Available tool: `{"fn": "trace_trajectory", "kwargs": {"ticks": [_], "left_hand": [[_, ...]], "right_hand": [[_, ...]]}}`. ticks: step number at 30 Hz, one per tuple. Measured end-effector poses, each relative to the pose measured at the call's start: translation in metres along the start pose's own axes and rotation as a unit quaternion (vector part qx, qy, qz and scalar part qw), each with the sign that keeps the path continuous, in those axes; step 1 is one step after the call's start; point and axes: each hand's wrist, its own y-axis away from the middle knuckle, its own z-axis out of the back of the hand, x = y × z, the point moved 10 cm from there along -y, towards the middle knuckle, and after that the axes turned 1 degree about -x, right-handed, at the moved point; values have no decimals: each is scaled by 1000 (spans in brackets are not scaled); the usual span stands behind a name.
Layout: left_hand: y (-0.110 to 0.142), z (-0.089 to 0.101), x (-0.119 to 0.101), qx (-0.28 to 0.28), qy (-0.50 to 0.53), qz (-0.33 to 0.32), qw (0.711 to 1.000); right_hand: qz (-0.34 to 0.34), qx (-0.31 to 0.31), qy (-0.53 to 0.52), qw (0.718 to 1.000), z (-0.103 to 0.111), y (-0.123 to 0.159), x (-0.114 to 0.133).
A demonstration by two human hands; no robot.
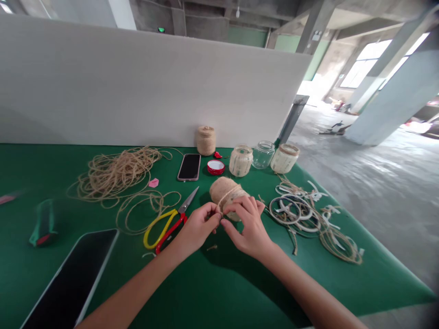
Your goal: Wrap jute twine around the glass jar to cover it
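In front of me a twine-wrapped jar or roll point(222, 188) lies on its side, with a thicker strand of twine point(229, 193) running around it. My left hand point(202, 222) is closed at its near left edge, thumb and forefinger pinching the twine. From the other side my right hand point(247, 224) meets it, its thumb and forefinger at the same spot and its other fingers resting over the wrapped surface. What lies between the fingertips is tiny and mostly covered. Scissors point(181, 210) with one yellow and one red handle lie beside my left hand, blades partly apart.
Loose twine point(120, 171) is heaped at left, near a phone point(189, 167) and a large dark tablet point(73, 278). Behind stand a twine spool point(206, 140), a red lid point(216, 167), a wrapped jar point(241, 161) and a glass jar point(263, 154). Rings and twine loops point(295, 212) lie right.
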Motion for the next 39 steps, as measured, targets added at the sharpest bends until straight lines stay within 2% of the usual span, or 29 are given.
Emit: {"fn": "trace_trajectory", "kwargs": {"ticks": [5,16,22,33,39], "left_hand": [[-2,-4,6,15,35,24,999],[-1,-7,6,29,59,29,997],[-2,-8,10,32,79,67,994],[0,1,-6,-3,-30,-10,1000],[-4,4,3,-12,50,22,998]], "right_hand": [[17,0,17,1000,-2,-1,1],[-2,-4,8,1000,-3,-1,-2],[-4,-4,9,1000,-2,-1,-4],[-9,0,2,1000,-3,-2,-7],[-4,15,11,1000,-8,0,-5]]}}
